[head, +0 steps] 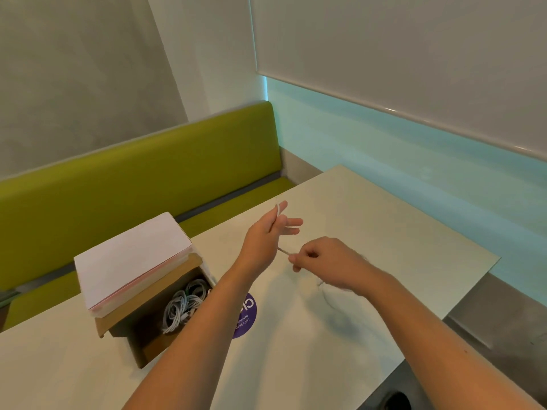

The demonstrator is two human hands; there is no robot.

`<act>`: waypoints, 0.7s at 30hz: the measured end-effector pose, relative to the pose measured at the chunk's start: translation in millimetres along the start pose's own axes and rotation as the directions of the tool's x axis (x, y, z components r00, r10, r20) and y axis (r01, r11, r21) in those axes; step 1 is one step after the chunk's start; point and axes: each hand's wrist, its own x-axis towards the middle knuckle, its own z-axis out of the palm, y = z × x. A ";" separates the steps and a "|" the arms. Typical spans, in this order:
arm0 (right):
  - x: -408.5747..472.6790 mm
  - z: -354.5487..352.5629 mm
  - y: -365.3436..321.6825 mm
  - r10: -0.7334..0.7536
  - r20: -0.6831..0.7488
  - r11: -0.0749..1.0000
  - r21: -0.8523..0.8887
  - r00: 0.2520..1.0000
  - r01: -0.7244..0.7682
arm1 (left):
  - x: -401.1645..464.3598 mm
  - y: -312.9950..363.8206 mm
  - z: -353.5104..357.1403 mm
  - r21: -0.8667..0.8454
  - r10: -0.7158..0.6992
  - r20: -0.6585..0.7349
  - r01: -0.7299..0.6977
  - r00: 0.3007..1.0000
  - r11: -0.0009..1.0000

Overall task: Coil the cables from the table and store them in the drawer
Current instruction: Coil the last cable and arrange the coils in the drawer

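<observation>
A thin white cable (283, 250) stretches between my two hands above the pale table (384, 238). My left hand (266, 232) is raised and pinches one end of the cable between thumb and forefinger, its other fingers spread. My right hand (322, 261) has curled fingers that pinch the cable lower down. At the left stands a small cardboard drawer box (130, 261) with a white top. Its brown drawer (154, 344) is pulled out toward me, and several coiled white cables (183, 306) lie inside. My left forearm crosses over the drawer's right corner.
A round purple sticker (247, 315) lies on the table beside the drawer, partly hidden by my left arm. A green bench (133, 179) runs behind the table. The table's right edge drops to a grey floor (485, 315).
</observation>
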 end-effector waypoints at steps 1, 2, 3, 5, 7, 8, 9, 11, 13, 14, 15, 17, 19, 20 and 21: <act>-1.5 -6.3 -1.7 -0.002 -0.003 1.000 -0.018 1.000 0.002 | -2.3 -2.9 -0.1 0.064 0.000 0.017 -0.001 1.000 0.998; -2.6 -13.2 -2.9 -0.005 -0.013 0.999 -0.034 1.000 0.005 | -4.5 -6.1 0.8 0.109 -0.006 0.039 0.001 0.999 0.994; -2.7 -19.9 -3.5 -0.009 -0.022 0.999 -0.035 1.000 0.008 | -7.0 -7.4 2.3 0.133 -0.021 0.069 0.011 0.997 0.991; -1.3 -32.3 -3.4 -0.019 -0.033 1.000 0.006 0.999 0.019 | -11.3 -8.4 5.5 0.163 -0.060 0.117 0.041 0.991 0.986; 1.2 -42.6 -1.9 -0.050 -0.063 0.997 0.062 0.997 0.054 | -12.3 -11.6 5.7 0.147 -0.087 0.141 0.066 0.986 0.987; 2.6 -47.7 -0.8 -0.066 -0.088 0.993 0.094 0.994 0.074 | -11.7 -11.9 4.6 0.122 -0.097 0.152 0.079 0.984 0.989; 4.4 -52.8 -0.6 -0.081 -0.116 0.987 0.129 0.990 0.096 | -10.6 -10.7 2.6 0.089 -0.103 0.168 0.089 0.980 0.992; 7.7 -60.0 0.3 -0.096 -0.179 0.972 0.195 0.979 0.131 | -9.8 -5.2 -1.0 0.010 -0.097 0.220 0.097 0.971 0.995; 13.2 -63.4 1.7 -0.105 -0.253 0.949 0.264 0.962 0.173 | -11.0 5.6 -1.9 -0.108 -0.053 0.286 0.087 0.957 0.990; 16.2 -63.1 3.0 -0.104 -0.289 0.932 0.306 0.952 0.195 | -11.8 11.1 -1.2 -0.162 -0.039 0.304 0.092 0.952 0.982; 19.3 -61.9 4.3 -0.100 -0.322 0.913 0.345 0.941 0.215 | -11.9 15.3 -0.2 -0.223 -0.036 0.310 0.109 0.950 0.969; 25.5 -56.1 6.9 -0.080 -0.379 0.887 0.395 0.922 0.239 | -11.8 20.7 0.8 -0.385 -0.031 0.317 0.158 0.948 0.909; 30.6 -45.9 11.0 -0.037 -0.420 0.887 0.404 0.907 0.224 | -11.4 23.8 0.9 -0.560 -0.014 0.325 0.204 0.946 0.803; 32.4 -39.5 12.8 -0.014 -0.432 0.889 0.408 0.902 0.209 | -10.4 24.5 0.6 -0.626 -0.012 0.315 0.217 0.949 0.749; 33.5 -32.4 14.2 0.008 -0.430 0.888 0.418 0.903 0.191 | -9.1 25.4 0.4 -0.679 -0.019 0.295 0.224 0.955 0.699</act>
